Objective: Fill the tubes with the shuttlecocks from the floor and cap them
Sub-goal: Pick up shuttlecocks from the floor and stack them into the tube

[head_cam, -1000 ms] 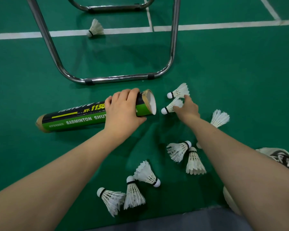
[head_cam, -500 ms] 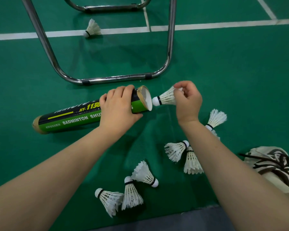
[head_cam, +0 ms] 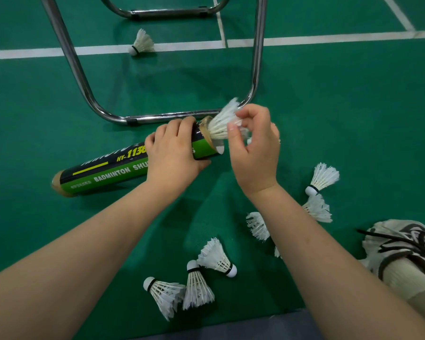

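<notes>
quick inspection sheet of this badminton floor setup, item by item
surface: green court floor with white lines
job's things: tube uncapped at its right end; one shuttlecock nose-first in its mouth, feathers out; loose shuttlecocks lie around, one far off on a line
clutter: nothing seen
hands: left hand grips the tube near the open end; right hand pinches the shuttlecock's feathers
cables: nothing seen
surroundings: chrome frame stands behind; a shoe at right

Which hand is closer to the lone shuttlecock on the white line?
Left. The left hand, gripping the tube, is just right of the shuttlecock and nearer the person; the right hand, holding another shuttlecock, is farther right.
</notes>
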The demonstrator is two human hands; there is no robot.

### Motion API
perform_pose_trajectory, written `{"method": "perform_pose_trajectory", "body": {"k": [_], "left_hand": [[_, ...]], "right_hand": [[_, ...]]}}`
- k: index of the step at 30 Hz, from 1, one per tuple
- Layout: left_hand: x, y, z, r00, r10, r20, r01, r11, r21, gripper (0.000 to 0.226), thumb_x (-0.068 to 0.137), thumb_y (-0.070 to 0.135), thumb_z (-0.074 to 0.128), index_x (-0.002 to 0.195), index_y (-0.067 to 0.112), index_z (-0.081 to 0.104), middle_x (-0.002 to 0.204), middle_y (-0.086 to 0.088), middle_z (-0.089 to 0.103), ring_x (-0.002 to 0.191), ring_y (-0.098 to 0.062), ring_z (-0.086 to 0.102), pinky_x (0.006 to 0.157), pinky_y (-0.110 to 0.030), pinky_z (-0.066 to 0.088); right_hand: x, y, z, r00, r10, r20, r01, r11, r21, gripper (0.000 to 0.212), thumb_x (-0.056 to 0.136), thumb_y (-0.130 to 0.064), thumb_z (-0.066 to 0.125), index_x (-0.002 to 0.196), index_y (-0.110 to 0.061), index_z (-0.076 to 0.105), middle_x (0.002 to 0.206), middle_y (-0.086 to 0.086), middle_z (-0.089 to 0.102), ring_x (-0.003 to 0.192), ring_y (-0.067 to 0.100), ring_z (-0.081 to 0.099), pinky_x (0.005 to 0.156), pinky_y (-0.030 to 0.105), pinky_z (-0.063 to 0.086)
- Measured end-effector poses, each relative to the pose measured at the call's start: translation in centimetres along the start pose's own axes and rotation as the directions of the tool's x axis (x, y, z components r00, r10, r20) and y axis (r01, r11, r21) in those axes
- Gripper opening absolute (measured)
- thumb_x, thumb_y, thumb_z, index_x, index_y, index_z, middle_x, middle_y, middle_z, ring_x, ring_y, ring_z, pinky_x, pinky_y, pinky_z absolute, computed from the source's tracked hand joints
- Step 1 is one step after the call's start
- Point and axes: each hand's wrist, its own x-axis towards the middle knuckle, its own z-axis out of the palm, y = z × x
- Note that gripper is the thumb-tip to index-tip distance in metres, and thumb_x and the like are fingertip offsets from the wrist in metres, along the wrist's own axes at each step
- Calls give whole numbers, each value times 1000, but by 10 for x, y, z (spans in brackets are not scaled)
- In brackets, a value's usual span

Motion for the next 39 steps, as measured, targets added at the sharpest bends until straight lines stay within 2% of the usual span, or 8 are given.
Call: {"method": "perform_pose_trajectory", "body": {"k": [8,11,15,23,27,32,35,39], "left_hand": [[3,2,-4,998,17,-60,-19,1000,-23,75,67,37,73,131,13,42,126,-8,50,115,-31,43,94,-42,29],[-2,3,-2,998,29,-55,-28,1000,4,71,67,33,71,130,11,45,123,-11,52,111,-34,45,91,-43,31],[-11,1,6,991,134,-31,-131,988,82,77,55,33,82,121,7,53,113,-14,59,102,-37,53,86,-45,36],[30,7,1,996,71,57,-77,992,105,83,63,47,77,129,14,41,125,-10,49,114,-32,43,92,-43,33],[50,19,5,996,65,68,-72,991,110,79,65,49,76,126,13,41,123,-10,50,113,-33,44,92,-43,33],[54,32,14,987,97,132,-117,981,152,80,67,53,72,129,16,37,126,-8,47,115,-31,42,93,-42,33],[50,33,18,983,115,145,-139,975,171,81,68,54,71,131,17,35,127,-7,47,116,-30,42,94,-42,32],[47,31,21,982,127,140,-150,974,169,82,68,54,71,132,17,35,126,-6,47,116,-29,42,94,-41,31]], "right_hand": [[-9,-18,14,877,340,340,-399,909,119,32,96,-33,41,99,-7,60,79,-5,58,76,14,52,70,30,39],[5,-18,8,639,349,685,-547,833,86,34,87,-43,56,86,-10,66,83,-1,62,84,20,59,82,31,48],[30,-13,-6,243,172,955,-557,831,-8,10,94,-20,52,103,-18,57,97,-6,58,82,-8,55,80,6,44],[55,40,2,697,597,397,-712,642,284,40,96,-25,49,61,-7,60,54,1,62,49,9,59,52,15,46],[54,73,14,711,663,235,-700,702,134,27,94,-29,52,75,-12,62,74,-2,63,67,11,56,72,27,48],[62,128,6,608,774,177,-584,587,-560,39,89,-31,47,128,-31,50,140,9,36,127,30,32,104,38,32],[70,142,-1,538,822,190,-534,506,-678,40,90,-29,42,129,-34,49,141,11,31,128,34,29,103,37,30],[74,139,-5,455,838,302,-495,520,-696,31,98,-20,37,118,-2,53,128,17,50,100,23,45,83,29,35]]}}
